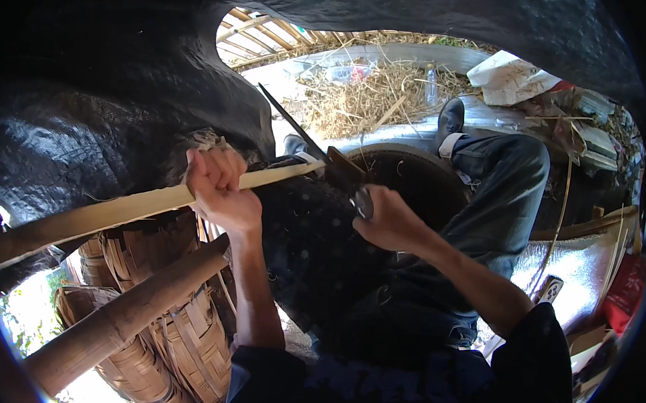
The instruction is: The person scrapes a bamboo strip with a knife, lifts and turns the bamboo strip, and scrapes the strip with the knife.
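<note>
A long pale bamboo strip (135, 206) runs slanting across from the lower left toward the middle. My left hand (226, 186) is closed around it, not far from its right end. My right hand (393, 220) grips the handle of a dark-bladed knife (292, 119), whose blade points up and to the left. The strip's tip reaches the knife just above my right hand. Beside the blade is a dark brown piece (348, 164); I cannot tell whether it belongs to the knife. Both hands are over my dark-covered lap.
A thick bamboo pole (127, 319) and woven bamboo baskets (187, 340) stand at the lower left. Black plastic sheeting (117, 120) hangs at the left and overhead. Beyond my feet lie dry straw (356, 95) and a clear bottle (431, 84). A red bag (625, 292) is at the right.
</note>
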Demonstrator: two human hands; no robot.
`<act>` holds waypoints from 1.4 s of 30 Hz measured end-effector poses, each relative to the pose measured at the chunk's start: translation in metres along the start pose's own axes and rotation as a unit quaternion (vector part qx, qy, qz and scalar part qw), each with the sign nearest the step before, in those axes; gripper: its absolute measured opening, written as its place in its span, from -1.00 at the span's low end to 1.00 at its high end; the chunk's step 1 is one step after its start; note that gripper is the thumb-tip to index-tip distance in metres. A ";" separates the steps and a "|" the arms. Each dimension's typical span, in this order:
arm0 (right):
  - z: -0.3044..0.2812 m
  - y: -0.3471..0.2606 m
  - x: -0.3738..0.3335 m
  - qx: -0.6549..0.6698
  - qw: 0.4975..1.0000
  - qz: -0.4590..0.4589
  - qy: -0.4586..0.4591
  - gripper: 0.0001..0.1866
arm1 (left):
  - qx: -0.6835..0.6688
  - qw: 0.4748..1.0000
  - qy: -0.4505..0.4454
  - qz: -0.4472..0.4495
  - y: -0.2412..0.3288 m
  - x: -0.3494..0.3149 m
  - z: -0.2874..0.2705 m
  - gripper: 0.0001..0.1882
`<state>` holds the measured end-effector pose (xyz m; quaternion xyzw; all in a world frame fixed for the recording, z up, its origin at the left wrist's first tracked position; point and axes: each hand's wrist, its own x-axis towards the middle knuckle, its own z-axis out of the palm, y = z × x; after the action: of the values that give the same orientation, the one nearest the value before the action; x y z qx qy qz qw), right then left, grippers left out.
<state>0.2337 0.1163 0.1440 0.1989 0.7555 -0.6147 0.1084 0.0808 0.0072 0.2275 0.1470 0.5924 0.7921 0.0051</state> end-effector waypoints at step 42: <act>-0.039 -0.009 0.018 0.061 0.994 -0.033 -0.086 -0.70 | 0.130 0.975 0.177 0.044 -0.002 0.013 0.017 -0.58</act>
<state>0.2171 0.1554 0.1532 0.1267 0.7106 -0.6777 0.1402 0.0728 0.0263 0.2334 0.0301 0.6747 0.7214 -0.1533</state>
